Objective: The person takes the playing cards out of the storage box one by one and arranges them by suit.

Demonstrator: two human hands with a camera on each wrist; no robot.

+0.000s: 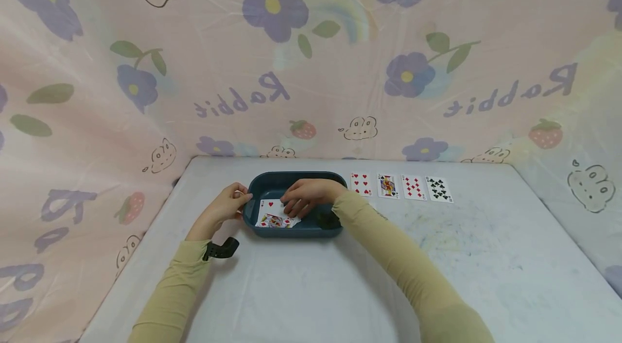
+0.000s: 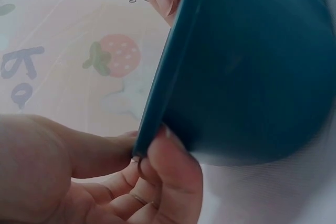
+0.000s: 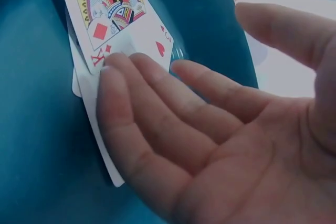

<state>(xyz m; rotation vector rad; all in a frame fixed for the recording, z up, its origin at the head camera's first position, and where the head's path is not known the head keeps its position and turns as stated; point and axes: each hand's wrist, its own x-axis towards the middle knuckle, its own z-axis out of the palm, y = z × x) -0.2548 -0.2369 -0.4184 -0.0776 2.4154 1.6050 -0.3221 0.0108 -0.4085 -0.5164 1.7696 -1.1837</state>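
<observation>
A dark blue oblong basin [image 1: 296, 233] stands on the white-covered table with several playing cards lying in its left part. My left hand [image 1: 224, 207] pinches the basin's left rim between thumb and fingers, as the left wrist view shows on the basin wall [image 2: 252, 77]. Inside the basin, my right hand [image 1: 311, 195] is over the cards, its fingers loosely bent and the thumb apart. Its fingertips touch or almost touch a king of diamonds [image 3: 113, 6], which overlaps a hearts card [image 3: 157, 38]. Part of the pile is hidden behind these fingers.
Right of the basin, a row of face-up cards lies on the table: a hearts card [image 1: 360, 185], a face card [image 1: 388, 186], a diamonds card [image 1: 414, 188] and a clubs card [image 1: 439, 189]. A patterned cloth [image 1: 330, 78] hangs behind the table.
</observation>
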